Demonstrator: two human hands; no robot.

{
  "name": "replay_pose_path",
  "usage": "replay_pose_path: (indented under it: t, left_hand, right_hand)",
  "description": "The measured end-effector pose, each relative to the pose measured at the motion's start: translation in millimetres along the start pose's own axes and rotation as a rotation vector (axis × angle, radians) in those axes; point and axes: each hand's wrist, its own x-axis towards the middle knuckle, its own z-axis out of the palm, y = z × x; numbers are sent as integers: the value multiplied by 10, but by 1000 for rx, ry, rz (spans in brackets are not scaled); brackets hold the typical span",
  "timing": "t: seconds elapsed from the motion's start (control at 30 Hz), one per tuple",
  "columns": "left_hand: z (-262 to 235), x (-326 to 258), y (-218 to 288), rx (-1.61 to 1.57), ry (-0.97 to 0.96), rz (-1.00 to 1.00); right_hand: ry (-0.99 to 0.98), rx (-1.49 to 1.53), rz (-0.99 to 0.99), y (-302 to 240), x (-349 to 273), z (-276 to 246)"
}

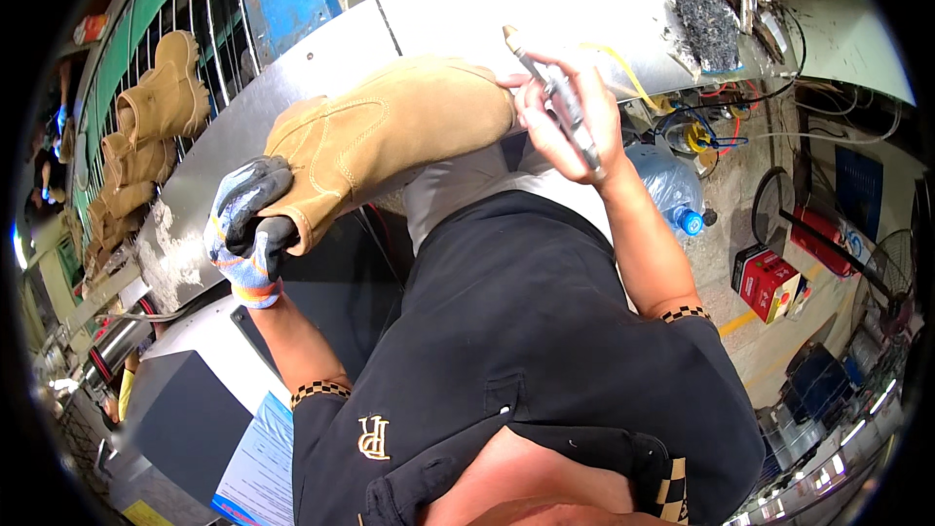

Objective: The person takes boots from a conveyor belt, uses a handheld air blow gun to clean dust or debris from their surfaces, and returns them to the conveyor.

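Observation:
A tan suede boot [409, 122] lies across in front of me, its toe to the right and its shaft to the left. My left hand [251, 224], in a blue-and-grey work glove with dark fingers, is closed on the edge of the shaft opening. In my bare right hand [584, 122] is a slim grey pen-shaped tool [560, 93] with a tan tip, gripped between thumb and fingers. The tip points up and away, clear of the leather. My right fingers are right beside the toe. Some of the shaft rim is covered by the glove.
A white worktop [458, 15] stretches behind the boot, with a black-smeared patch [701, 15] at right. More tan boots [161, 97] stand on a wire rack at left. Below the worktop's right side are a clear water bottle [667, 185], cables and a red box [765, 278].

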Motion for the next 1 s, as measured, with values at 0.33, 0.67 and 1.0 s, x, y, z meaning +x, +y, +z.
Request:
replay_pose_path:
  t: [0.33, 0.67, 1.0]
  left_hand:
    - [-115, 65, 28, -32, -99, -166]
    - [-78, 571, 361, 118, -386, -309]
    - [966, 1872, 3, -573, 162, -300]
  right_hand:
    - [102, -131, 113, 148, -163, -602]
    - [540, 321, 221, 661, 156, -1167]
    - [605, 341, 266, 734, 68, -1209]
